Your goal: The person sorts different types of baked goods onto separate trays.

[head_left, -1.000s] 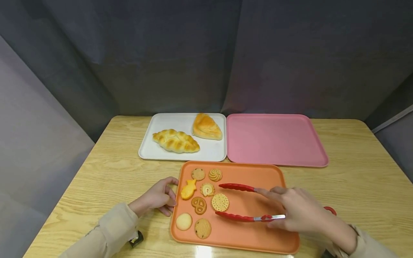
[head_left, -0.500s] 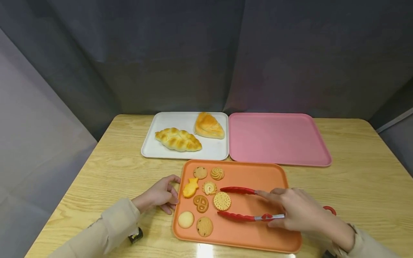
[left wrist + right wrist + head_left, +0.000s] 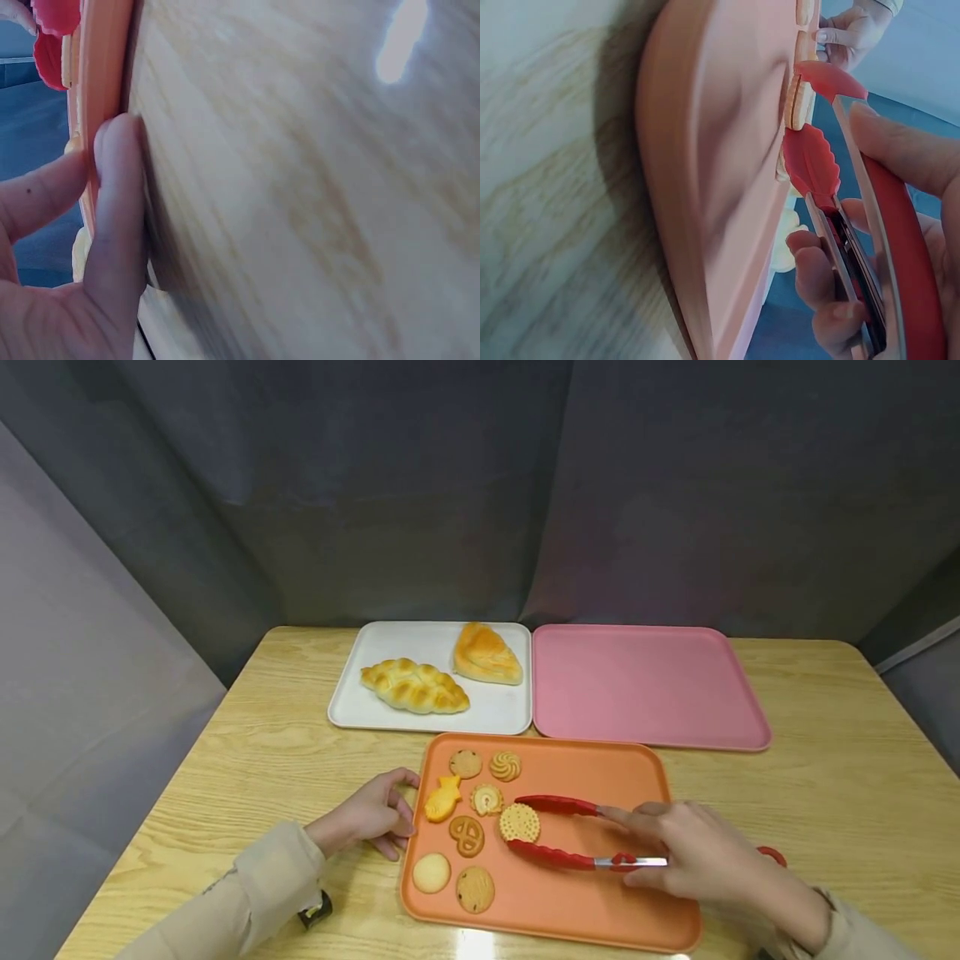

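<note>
Compared with half a second ago, the change we notice is at the red tongs (image 3: pixel 551 857): their tips have drawn closer together. The near tip, which stood clear of the round dotted biscuit (image 3: pixel 520 823), now lies against its near edge, and the biscuit has shifted slightly toward the far side. The far tip sits right at its far edge, so the biscuit is between the two tips, near the middle of the orange tray (image 3: pixel 600 768). We cannot tell whether it has left the tray surface.

We see the right hand (image 3: pixel 693 852) gripping the tongs, its thumb on one arm and its fingers curled on the other. The left hand (image 3: pixel 371 814) matches the earlier frame: it grips the orange tray's left rim with bent fingers, one tip up at the edge and others low against the outer wall.

Just left of the dotted biscuit we find the pretzel biscuit (image 3: pixel 467 836), and on its far left the fluted biscuit (image 3: pixel 487 800). The other biscuits likewise keep their places on the left part of the tray. On the far side of the table (image 3: pixel 300 752), the white tray (image 3: pixel 495 710) on the left holds a braided loaf (image 3: pixel 415 686) and a triangular bread (image 3: pixel 487 655), and the pink tray (image 3: pixel 645 685) lies to its right; none of these looks changed.
</note>
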Motion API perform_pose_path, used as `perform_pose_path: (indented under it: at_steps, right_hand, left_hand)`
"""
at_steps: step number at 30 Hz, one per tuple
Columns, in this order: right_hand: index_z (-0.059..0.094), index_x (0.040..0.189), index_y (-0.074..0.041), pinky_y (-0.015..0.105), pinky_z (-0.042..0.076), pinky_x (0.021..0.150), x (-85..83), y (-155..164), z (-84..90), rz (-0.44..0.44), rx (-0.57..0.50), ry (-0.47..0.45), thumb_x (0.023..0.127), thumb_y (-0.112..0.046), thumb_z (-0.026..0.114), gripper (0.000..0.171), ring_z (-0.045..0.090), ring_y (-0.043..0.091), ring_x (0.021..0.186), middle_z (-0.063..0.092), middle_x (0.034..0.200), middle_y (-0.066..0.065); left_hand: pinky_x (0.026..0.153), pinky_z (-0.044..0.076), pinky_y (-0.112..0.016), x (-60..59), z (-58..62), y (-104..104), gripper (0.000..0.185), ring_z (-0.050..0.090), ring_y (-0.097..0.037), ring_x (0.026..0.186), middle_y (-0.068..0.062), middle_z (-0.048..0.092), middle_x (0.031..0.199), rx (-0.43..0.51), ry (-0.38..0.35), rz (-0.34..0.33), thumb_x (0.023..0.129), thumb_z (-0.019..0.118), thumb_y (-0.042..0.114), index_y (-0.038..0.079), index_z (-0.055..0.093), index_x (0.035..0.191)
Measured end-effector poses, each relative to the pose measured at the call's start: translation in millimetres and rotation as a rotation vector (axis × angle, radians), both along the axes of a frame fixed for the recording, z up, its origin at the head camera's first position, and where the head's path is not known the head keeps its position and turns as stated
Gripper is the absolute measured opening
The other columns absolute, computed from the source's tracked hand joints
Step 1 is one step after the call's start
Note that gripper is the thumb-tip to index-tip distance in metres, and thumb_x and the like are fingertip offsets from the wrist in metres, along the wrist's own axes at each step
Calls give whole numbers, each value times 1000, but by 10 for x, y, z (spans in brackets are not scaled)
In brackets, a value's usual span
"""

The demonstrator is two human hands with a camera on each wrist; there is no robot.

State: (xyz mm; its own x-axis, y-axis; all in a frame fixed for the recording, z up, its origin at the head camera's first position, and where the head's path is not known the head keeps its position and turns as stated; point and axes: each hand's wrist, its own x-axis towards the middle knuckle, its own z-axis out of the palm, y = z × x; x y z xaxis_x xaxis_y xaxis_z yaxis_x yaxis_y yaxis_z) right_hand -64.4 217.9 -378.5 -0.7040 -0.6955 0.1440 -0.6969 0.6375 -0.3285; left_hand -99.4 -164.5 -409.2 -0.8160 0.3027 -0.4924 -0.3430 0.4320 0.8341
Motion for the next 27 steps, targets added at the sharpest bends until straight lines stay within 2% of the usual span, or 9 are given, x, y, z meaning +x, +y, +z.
perform_pose_path:
  at_steps: [6,13,22,25,27]
  right_hand:
    - [61,119,-15,14,27,46,-1,23,37,-4,-56,39,64,-35,80,61,29,-5,52,45,69,-20]
    - [60,120,-14,16,33,48,2,49,69,-3,-39,57,66,-37,78,62,39,-4,57,57,79,-15]
    - [60,120,-14,13,29,47,-22,89,76,-33,-77,114,64,-34,80,64,33,-5,55,56,77,-17]
    - [61,119,-13,13,28,46,-32,92,92,-58,-80,119,62,-33,81,63,30,-4,53,50,69,-17]
    - [62,119,-14,12,26,44,-37,98,99,-80,-78,122,62,-32,82,64,28,-5,52,41,64,-19]
  left_hand:
    - [40,51,-35,1,-9,-8,55,56,-19,50,-13,54,73,1,3,2,73,58,-12,2,40,123]
    - [40,51,-35,3,-36,-12,56,55,-19,49,-12,54,72,8,7,2,72,58,-12,2,39,123]
    - [40,51,-35,3,-35,-13,57,55,-19,49,-12,53,73,17,2,10,73,58,-12,2,39,124]
    - [41,52,-36,5,-39,-17,57,55,-19,49,-13,53,74,16,-5,14,73,58,-12,2,39,124]
    - [41,52,-36,4,-50,-23,57,56,-18,49,-14,53,74,13,-5,11,73,58,-12,1,39,124]
